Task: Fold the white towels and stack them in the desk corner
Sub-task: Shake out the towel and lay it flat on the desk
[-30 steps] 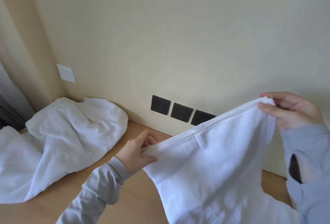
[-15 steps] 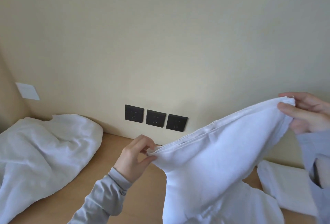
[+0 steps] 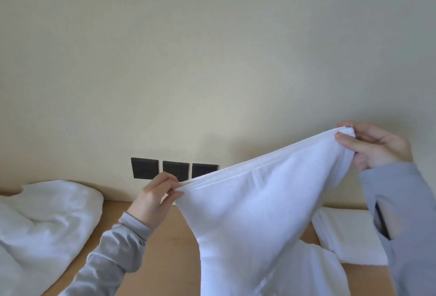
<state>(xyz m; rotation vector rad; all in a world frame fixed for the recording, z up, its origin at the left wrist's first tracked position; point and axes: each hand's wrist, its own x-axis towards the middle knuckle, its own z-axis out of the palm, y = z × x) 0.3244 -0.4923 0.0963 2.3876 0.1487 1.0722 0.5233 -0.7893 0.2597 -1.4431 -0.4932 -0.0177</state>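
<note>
Fingers [image 3: 165, 182] of the left hand [image 3: 153, 199] pinch the towel [image 3: 254, 213] by its top edge just below the wall sockets [image 3: 144, 168]; the right hand [image 3: 377, 147] pinches its other corner, higher and well right of the sockets. The towel hangs between them above the desk [image 3: 169, 248], a folded towel [image 3: 349, 236] lying lower right of the sockets.

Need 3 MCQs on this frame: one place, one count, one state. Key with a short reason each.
1. Where is the folded towel?
A) on the floor
B) on the desk, right of the held towel
C) on a chair

2. How many black wall sockets?
A) one
B) three
C) five

3. What state is the held towel in?
A) flat on the desk
B) rolled up
C) stretched between left hand and right hand

Key:
1. B, it lies flat on the wood there.
2. B, three plates sit in a row.
3. C, each hand pinches an end of its top edge.
</note>
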